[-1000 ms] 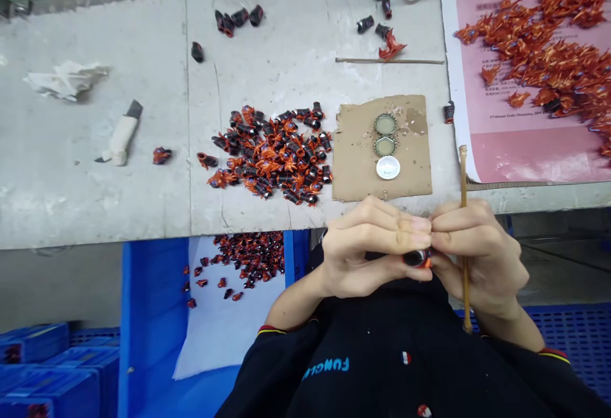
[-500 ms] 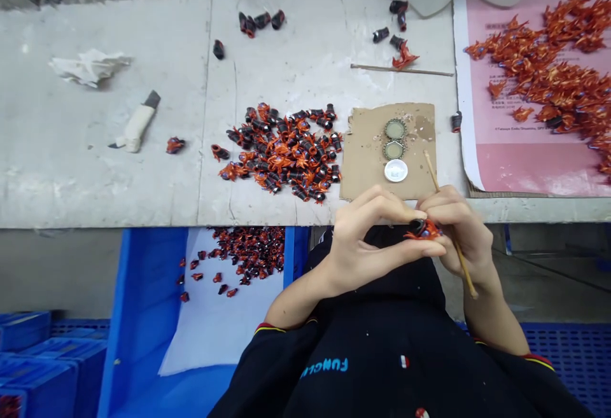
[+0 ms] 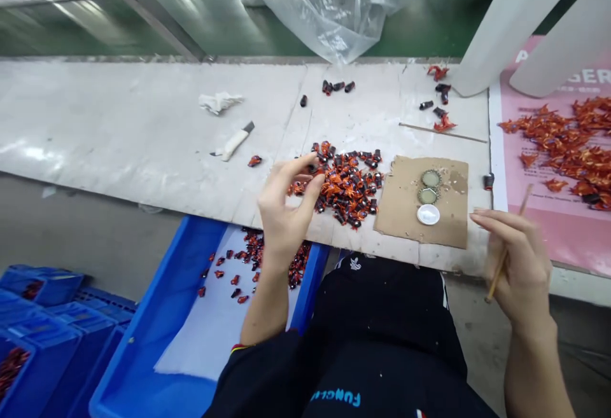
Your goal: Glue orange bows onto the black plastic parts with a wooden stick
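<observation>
Right hand grips a stick beside cardboard's edge.

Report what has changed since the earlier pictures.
The left hand moved left to the pile of orange-and-black pieces; whether it still holds one is unclear. The right hand drew away right, still holding the wooden stick. The bottle caps stayed on the cardboard.

"FUNC" on dark shirt (rest unclear), "GER" on pink sheet
</observation>
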`<control>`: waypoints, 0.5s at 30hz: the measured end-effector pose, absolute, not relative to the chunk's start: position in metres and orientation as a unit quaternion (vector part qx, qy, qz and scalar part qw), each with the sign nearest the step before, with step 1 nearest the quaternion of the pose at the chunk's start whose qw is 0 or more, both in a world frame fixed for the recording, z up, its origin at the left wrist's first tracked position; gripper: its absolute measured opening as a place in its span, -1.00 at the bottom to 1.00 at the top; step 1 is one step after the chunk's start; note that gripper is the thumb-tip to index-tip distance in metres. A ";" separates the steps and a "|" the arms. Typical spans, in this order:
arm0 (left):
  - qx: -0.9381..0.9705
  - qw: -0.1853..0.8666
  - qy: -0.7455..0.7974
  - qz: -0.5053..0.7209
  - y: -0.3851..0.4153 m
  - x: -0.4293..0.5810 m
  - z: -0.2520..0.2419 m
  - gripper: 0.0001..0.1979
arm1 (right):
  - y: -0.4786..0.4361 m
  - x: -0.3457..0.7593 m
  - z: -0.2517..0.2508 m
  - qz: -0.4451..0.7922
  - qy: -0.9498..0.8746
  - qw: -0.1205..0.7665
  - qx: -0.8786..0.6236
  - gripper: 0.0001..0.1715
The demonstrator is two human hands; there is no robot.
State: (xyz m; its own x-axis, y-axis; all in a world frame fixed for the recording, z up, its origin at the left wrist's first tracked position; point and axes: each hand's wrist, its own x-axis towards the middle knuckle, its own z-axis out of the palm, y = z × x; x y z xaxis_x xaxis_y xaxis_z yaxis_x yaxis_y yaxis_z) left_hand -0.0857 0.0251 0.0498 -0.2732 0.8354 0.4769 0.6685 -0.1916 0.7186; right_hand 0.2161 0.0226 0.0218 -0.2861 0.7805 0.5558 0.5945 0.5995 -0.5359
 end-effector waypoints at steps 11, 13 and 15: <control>0.570 0.111 0.807 0.108 0.174 -0.162 0.070 -0.74 | 0.054 0.245 -0.015 0.024 -0.784 0.411 -0.465 -0.48; 0.575 0.111 0.798 0.141 0.198 -0.157 0.072 -0.85 | 0.053 0.243 -0.017 0.050 -0.782 0.415 -0.462 -0.46; 0.600 0.116 0.768 0.190 0.208 -0.140 0.079 -0.91 | 0.051 0.239 -0.014 0.071 -0.777 0.429 -0.455 -0.41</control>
